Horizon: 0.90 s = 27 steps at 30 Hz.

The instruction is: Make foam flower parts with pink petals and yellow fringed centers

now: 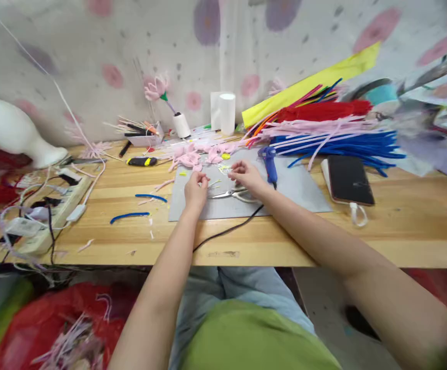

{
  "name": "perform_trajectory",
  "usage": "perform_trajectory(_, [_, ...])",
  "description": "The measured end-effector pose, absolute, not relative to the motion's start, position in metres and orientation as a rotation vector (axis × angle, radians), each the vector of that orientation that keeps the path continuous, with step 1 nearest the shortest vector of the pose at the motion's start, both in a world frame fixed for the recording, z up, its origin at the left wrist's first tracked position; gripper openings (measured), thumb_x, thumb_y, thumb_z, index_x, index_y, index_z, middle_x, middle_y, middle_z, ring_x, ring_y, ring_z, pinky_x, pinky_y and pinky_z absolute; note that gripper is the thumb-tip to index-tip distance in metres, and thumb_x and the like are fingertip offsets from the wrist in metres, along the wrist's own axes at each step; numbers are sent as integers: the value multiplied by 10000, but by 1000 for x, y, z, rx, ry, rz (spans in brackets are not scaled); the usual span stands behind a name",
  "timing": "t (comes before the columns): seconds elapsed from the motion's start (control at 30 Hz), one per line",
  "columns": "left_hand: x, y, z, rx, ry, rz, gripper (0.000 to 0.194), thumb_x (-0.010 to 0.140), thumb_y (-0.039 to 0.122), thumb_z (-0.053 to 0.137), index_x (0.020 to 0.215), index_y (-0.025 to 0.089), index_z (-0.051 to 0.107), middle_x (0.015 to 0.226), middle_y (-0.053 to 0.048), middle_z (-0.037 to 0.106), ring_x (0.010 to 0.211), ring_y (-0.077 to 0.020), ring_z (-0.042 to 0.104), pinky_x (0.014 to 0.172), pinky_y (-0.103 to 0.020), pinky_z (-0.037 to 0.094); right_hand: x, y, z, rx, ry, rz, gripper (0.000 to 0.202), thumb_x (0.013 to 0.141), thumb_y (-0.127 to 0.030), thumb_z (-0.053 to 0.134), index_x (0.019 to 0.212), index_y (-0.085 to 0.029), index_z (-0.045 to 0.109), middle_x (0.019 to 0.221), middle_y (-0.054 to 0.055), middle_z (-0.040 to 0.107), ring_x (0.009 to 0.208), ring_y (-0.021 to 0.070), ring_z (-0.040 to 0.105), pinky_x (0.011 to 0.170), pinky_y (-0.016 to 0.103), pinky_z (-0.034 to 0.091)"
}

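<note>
My left hand (196,194) is above the grey mat (185,208), fingers pinched together; whatever lies between them is too small to make out. To its right, my right hand (247,178) reaches over the mat with curved fingers somewhat apart and nothing visible in them. By those fingertips lies a small bunch of thin white and yellow strands (223,167). Scissors (225,195) rest on the mat, partly beneath my right hand. Pink fuzzy-wire petals (188,156) lie behind my left hand. A blue glue gun (268,163) is just beyond my right wrist.
Blue pipe cleaners (347,144) are heaped at the back right, near a phone (349,180). A utility knife (142,161) and a pink flower (157,88) in a white holder stand back left. A cluttered power strip (59,210) is at left. The glue gun's cord (227,230) crosses the front.
</note>
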State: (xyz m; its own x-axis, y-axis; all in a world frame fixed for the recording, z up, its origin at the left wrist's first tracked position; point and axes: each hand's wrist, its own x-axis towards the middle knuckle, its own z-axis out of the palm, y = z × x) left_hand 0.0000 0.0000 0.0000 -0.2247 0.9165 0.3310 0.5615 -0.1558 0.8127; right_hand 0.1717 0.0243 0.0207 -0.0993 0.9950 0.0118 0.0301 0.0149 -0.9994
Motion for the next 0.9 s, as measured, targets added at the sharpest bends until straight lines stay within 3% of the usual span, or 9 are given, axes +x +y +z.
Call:
perform_trajectory(0.07, [1,-1,2,1670,1788,1338,18,764,204,590,778,196,598,800,-11,705,760,-139,641,712,-246,445,169,26,24,-1181,-1309,1273,210,658,-104,627,747,-196,460,536,-86,538,474,65,489,463,189,376])
perform_trajectory(0.17, [1,-4,4,1644,1787,1384,59,763,250,600,737,198,608,784,-7,699,756,-143,637,719,-249,450,163,28,29,-1170,-1303,1293,210,654,-96,625,736,-196,460,538,-83,541,497,72,509,469,190,379])
perform_trajectory(0.4, [0,-8,4,1665,1750,1433,255,888,275,387,860,190,626,876,-44,700,822,-147,628,764,-262,446,144,32,27,-1137,-1282,1328,224,625,-113,639,714,-201,453,544,-78,554,489,74,496,477,199,370])
perform_trajectory(0.53, [4,-11,8,1722,1748,1344,226,854,359,493,856,185,637,869,-47,694,808,-150,613,745,-260,440,135,34,21,-1091,-1291,1311,226,603,-148,647,718,-201,460,538,-85,537,517,80,507,510,205,383])
perform_trajectory(0.63, [6,-13,10,1776,1754,1291,131,785,296,603,829,186,660,836,-38,693,781,-152,603,738,-263,439,131,34,18,-1063,-1315,1287,229,591,-167,653,718,-200,466,531,-90,518,518,78,497,527,209,389])
perform_trajectory(0.9, [2,-14,4,1770,1827,1299,91,777,225,590,751,191,670,758,-24,675,754,-154,590,744,-277,429,165,31,36,-1134,-1312,1248,239,589,-178,658,741,-201,476,584,-65,552,548,83,519,504,207,389])
